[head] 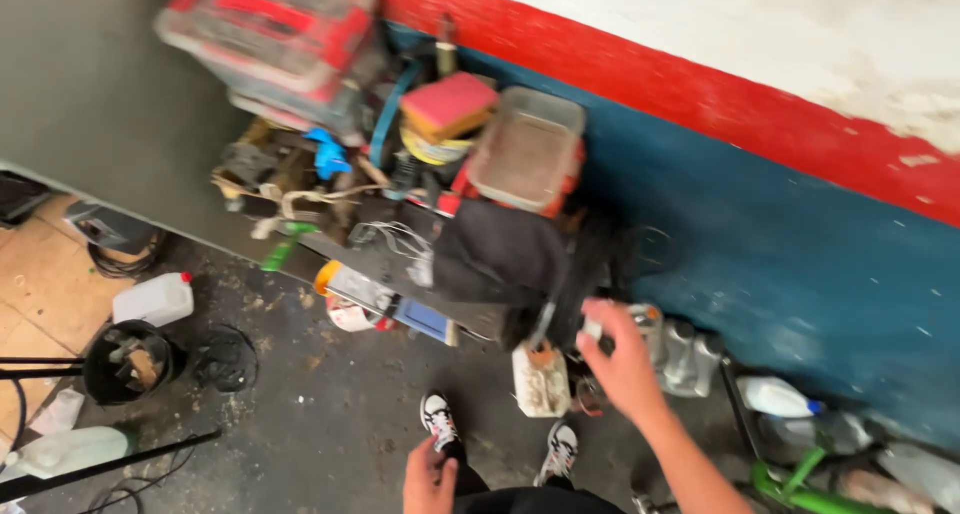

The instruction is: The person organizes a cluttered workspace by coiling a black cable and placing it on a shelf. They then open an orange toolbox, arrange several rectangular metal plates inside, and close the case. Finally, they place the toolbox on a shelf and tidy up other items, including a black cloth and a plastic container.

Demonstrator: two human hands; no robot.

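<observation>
The right hand reaches toward the grey bottles by the blue wall, its grip pinching something small and white. It should go slowly, I think, because the shelf is crowded. The left hand hangs low, its grip loosely curled around nothing.

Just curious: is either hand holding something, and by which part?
Right hand seems to pinch a small pale thing, too blurred to identify. Left hand looks empty.

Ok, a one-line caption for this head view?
Right hand reaching toward grey bottles beneath a cluttered shelf; left hand low above sneakers.
</observation>
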